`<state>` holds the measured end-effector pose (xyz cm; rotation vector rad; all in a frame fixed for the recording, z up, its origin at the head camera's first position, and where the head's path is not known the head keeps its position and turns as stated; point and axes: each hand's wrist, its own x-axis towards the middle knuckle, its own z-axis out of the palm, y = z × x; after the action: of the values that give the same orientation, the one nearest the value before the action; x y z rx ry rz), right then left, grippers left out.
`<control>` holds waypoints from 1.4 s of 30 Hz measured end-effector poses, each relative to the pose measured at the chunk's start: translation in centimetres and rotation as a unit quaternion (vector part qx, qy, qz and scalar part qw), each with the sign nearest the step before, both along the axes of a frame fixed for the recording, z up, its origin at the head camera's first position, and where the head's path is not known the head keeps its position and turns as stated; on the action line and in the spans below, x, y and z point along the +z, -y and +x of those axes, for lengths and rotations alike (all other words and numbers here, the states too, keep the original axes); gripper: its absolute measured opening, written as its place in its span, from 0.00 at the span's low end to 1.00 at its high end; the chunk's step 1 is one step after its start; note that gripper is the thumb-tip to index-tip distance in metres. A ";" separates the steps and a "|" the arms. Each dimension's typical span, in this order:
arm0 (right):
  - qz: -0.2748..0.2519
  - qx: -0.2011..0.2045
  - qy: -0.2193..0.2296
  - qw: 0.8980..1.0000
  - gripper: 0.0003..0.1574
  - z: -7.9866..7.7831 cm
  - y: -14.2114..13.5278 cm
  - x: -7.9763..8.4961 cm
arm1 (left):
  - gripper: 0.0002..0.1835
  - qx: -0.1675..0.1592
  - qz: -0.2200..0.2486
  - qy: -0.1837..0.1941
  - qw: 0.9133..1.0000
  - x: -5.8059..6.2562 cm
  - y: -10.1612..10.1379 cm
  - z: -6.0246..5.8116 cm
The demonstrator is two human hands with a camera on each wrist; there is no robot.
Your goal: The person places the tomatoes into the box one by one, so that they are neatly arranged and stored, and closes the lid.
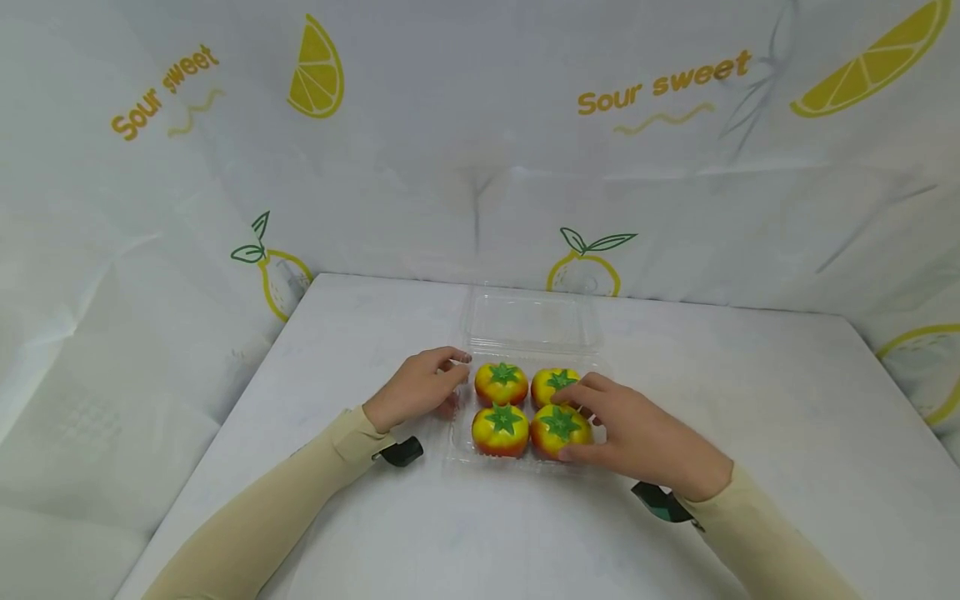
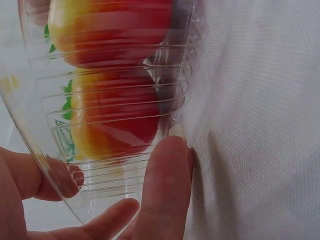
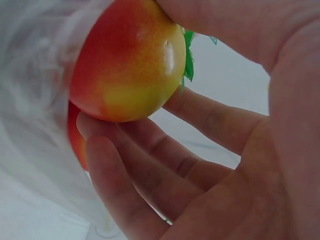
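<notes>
Several yellow-and-red tomato-like fruits with green star-shaped tops sit in a clear plastic clamshell box (image 1: 462, 435), whose lid (image 1: 532, 321) lies folded back. My right hand (image 1: 637, 429) curls round the front right fruit (image 1: 561, 427); in the right wrist view its thumb and fingers are on that fruit (image 3: 132, 65). Beside it, the back right fruit (image 1: 553, 382) is partly covered by the fingers. My left hand (image 1: 420, 385) holds the box's left side, near the back left fruit (image 1: 501, 383) and front left fruit (image 1: 500, 431). The left wrist view shows the thumb (image 2: 165, 185) low against the plastic wall.
The box rests on a white-covered table (image 1: 480, 533). Behind and at the sides hangs a white cloth (image 1: 420, 150) printed with lemons and words. Each wrist wears a dark strap piece, such as the one on the left (image 1: 402, 452).
</notes>
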<state>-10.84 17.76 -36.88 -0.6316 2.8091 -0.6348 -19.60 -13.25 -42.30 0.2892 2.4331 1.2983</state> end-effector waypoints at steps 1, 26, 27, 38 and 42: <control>0.001 0.001 0.000 1.000 0.36 0.0 0.0 0.0 | 0.23 0.001 0.000 0.000 1.000 0.0 0.0 0.0; -0.012 0.002 0.024 1.000 0.32 -0.5 0.1 -0.7 | 0.22 0.010 -0.002 0.007 1.000 0.2 0.0 0.0; -0.014 0.001 0.025 1.000 0.32 -0.5 0.0 -0.6 | 0.22 0.010 -0.002 0.007 1.000 0.2 0.0 0.0; -0.074 -0.029 -0.019 0.997 0.32 -1.8 -2.5 1.2 | 0.27 -0.005 0.007 0.026 1.000 0.6 0.6 -0.7; -0.107 -0.090 -0.016 0.990 0.34 -3.7 -4.4 1.3 | 0.30 0.005 0.019 0.033 0.999 1.6 0.6 -1.7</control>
<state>-14.58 22.13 -35.53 -0.4283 2.8737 -0.9773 -21.27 -13.87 -40.69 0.2417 2.3596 1.3384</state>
